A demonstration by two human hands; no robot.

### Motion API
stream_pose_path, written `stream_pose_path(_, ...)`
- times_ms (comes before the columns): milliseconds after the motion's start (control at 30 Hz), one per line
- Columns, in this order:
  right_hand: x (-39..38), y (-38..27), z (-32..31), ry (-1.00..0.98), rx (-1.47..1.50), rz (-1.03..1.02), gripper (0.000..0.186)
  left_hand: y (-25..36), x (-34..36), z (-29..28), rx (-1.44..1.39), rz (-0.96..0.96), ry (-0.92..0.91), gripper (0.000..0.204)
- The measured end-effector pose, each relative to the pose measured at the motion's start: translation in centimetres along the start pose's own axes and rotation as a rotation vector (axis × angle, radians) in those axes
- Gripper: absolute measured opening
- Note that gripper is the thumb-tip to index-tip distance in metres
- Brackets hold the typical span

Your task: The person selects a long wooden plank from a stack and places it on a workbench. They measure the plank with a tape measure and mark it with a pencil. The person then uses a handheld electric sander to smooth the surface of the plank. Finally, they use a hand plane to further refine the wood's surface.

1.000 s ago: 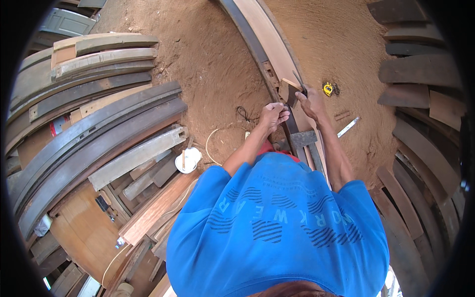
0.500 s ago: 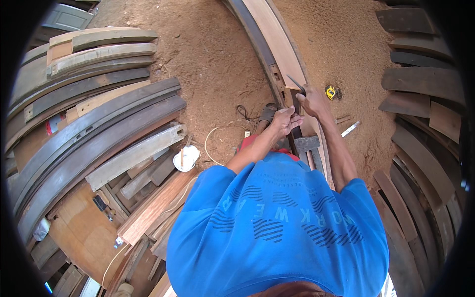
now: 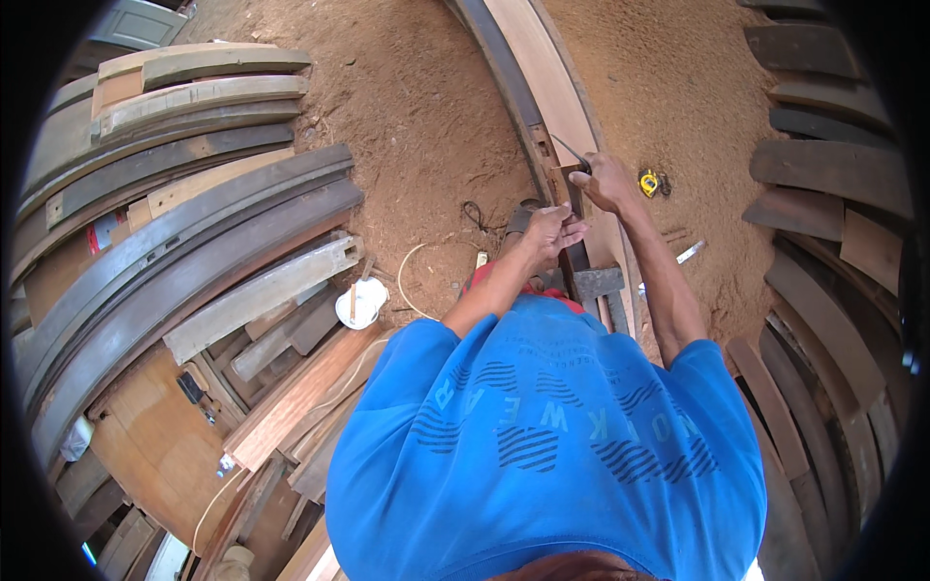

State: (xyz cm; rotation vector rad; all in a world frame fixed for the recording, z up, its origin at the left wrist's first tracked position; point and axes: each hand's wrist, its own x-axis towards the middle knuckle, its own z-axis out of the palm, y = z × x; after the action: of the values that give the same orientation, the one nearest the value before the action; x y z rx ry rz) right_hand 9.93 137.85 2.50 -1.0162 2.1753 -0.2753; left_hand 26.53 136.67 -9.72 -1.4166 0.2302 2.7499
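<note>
A long dark timber with cut slots [image 3: 504,82] runs away from me, alongside a pale plank [image 3: 544,77]. My right hand [image 3: 608,182] is closed around a thin, dark, straight tool [image 3: 568,148], its narrow end slanting up and left over the timbers. I cannot tell its exact kind. By that hand, a short brown strip [image 3: 565,168] crosses the dark timber near a slot. My left hand [image 3: 555,235] rests at the near part of the dark timber, palm partly turned up, fingers loosely stretched to the right. A grey block [image 3: 599,283] lies across the timbers close to my body.
A yellow tape measure [image 3: 649,182] lies on the sawdust-covered ground to the right, near a shiny strip [image 3: 690,252]. Stacked boards [image 3: 203,228] fill the left side, with more boards [image 3: 823,165] at right. A white bucket [image 3: 362,303] stands left of me.
My right hand has shifted slightly up and left with the dark tool, whose tip now sits nearer the slotted timber. The left hand has moved slightly left.
</note>
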Motion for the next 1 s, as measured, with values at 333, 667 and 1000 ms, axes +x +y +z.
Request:
stream_pose_path(333,-0.1,-0.4,-0.5,-0.024,0.017,-0.010,0.034,6.2,1.1,-0.6,0.032,0.056,0.258,0.021)
stream_pose_path(667,0.3,1.0,0.4,0.033,0.036,-0.068,0.032,5.8,3.4,-0.4,-0.057,-0.030,0.260,0.018)
stream_pose_path(1000,0.5,0.6,0.3,-0.011,0.056,-0.038,0.034,6.0,4.0,-0.7,-0.046,-0.060,0.264,0.017)
